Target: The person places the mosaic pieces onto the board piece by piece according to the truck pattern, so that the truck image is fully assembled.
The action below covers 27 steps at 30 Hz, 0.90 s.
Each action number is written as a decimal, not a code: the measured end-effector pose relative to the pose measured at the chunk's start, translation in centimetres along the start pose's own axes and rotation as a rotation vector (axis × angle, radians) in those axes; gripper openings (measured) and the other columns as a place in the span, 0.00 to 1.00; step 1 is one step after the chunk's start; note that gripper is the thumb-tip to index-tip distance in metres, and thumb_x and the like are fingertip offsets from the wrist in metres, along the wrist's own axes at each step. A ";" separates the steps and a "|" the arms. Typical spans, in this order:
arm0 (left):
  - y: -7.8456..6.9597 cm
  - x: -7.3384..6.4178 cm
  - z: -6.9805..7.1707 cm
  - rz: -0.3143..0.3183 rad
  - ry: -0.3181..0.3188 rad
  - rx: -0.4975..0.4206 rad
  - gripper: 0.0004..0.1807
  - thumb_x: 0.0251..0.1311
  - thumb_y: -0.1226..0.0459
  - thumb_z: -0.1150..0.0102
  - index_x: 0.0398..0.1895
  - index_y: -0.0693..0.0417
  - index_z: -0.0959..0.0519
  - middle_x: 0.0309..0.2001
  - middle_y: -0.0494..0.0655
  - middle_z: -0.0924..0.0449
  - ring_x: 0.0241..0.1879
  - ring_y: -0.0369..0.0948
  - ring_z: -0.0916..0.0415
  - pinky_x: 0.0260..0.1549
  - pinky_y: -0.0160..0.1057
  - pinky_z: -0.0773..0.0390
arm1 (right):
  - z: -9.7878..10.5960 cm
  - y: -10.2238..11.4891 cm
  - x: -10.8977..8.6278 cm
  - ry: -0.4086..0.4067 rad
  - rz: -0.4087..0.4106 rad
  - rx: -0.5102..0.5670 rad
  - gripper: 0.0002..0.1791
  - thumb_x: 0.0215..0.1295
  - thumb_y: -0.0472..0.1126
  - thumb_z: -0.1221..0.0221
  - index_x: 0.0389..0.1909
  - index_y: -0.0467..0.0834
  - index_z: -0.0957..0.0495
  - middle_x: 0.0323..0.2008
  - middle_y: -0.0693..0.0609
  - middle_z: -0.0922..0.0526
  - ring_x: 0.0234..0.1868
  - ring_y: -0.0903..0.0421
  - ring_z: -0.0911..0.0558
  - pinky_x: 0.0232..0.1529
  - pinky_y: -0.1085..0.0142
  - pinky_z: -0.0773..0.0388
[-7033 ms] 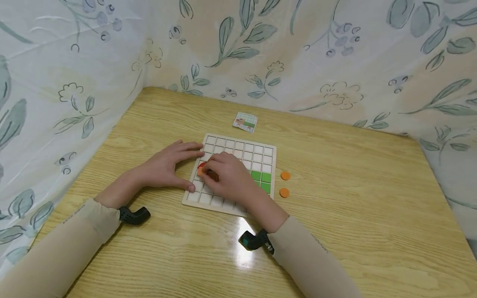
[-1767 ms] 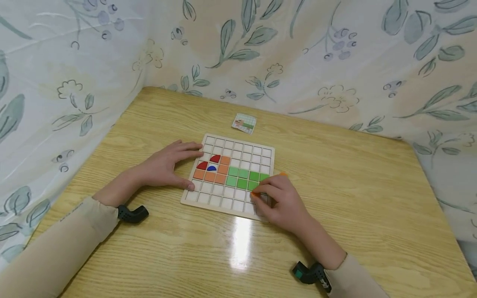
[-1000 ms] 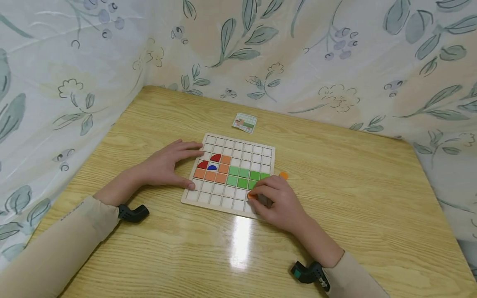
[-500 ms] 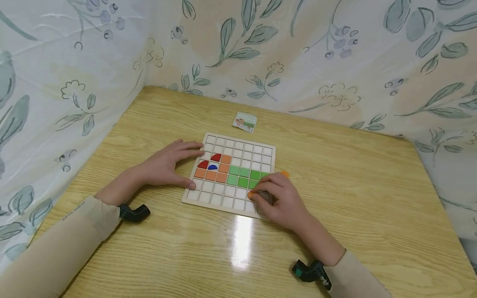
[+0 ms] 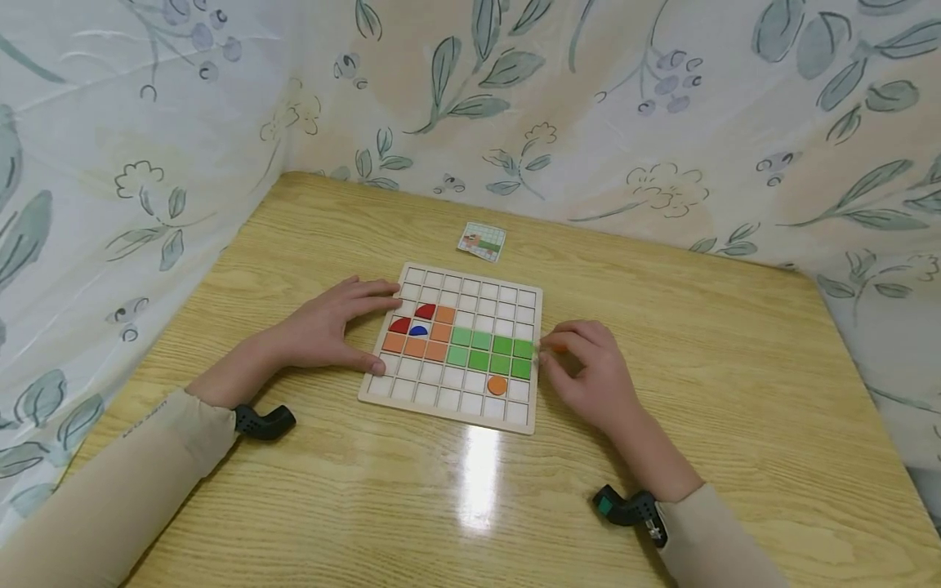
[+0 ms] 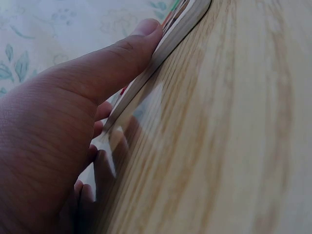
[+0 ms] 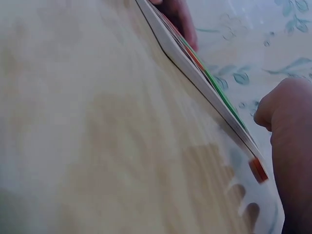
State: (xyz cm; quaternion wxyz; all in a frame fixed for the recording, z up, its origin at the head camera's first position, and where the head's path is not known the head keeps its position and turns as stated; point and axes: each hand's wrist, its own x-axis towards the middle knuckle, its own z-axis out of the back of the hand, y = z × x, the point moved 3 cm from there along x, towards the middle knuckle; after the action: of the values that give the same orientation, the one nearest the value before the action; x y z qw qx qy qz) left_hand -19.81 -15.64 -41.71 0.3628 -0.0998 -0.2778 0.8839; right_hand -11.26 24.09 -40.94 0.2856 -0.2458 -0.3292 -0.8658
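Observation:
The wooden grid board (image 5: 441, 412) lies in the middle of the table, holding orange, light green and green squares, two red quarter-circles and a blue half-circle. One orange disc (image 5: 497, 385) sits in a cell below the green squares. My left hand (image 5: 323, 327) rests on the board's left side, fingers spread, thumb (image 6: 141, 41) on the rim. Right of the board, my right hand (image 5: 591, 376) hovers with bent thumb and fingers around a second orange disc (image 7: 258, 170), partly hidden in the head view. From the right wrist, the disc appears on the table, apart from the thumb.
A small picture card (image 5: 482, 242) showing a coloured pattern on a grid lies behind the board. The wooden table (image 5: 698, 343) ends at floral cloth (image 5: 588, 122) hanging at the back and sides. Both wrists carry black devices (image 5: 266, 422).
My right hand placed an orange disc on the board, let it go and moved right to the other disc. Earlier it set an orange piece at the board's left. My left hand stayed put.

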 end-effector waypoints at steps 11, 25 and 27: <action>0.0 0.1 0.0 -0.021 0.002 0.007 0.57 0.52 0.35 0.18 0.82 0.48 0.29 0.86 0.44 0.41 0.86 0.52 0.50 0.85 0.60 0.62 | 0.5 -1.9 -0.3 0.064 -0.076 -0.062 0.04 0.63 0.32 0.26 0.37 0.38 0.11 0.41 0.46 0.13 0.47 0.42 0.17 0.51 0.50 0.25; -0.1 0.0 0.1 -0.014 0.000 0.009 0.57 0.51 0.35 0.17 0.82 0.46 0.28 0.86 0.42 0.42 0.86 0.49 0.50 0.85 0.59 0.62 | 0.6 -1.9 -0.4 0.103 -0.163 -0.067 0.02 0.65 0.32 0.29 0.38 0.40 0.10 0.40 0.46 0.12 0.44 0.43 0.17 0.48 0.49 0.24; -0.1 0.0 0.1 -0.022 -0.001 0.008 0.57 0.51 0.35 0.18 0.82 0.47 0.28 0.86 0.43 0.41 0.86 0.50 0.50 0.85 0.59 0.62 | 0.6 -1.9 -0.3 0.104 -0.171 -0.067 0.02 0.66 0.33 0.29 0.37 0.40 0.10 0.40 0.46 0.11 0.44 0.43 0.16 0.48 0.49 0.24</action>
State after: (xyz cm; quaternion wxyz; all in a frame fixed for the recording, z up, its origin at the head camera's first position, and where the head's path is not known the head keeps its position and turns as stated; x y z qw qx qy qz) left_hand -19.76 -15.61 -41.53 0.3729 -0.0951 -0.2756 0.8809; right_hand -12.11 25.80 -41.53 0.2190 -0.1809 -0.3046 -0.9091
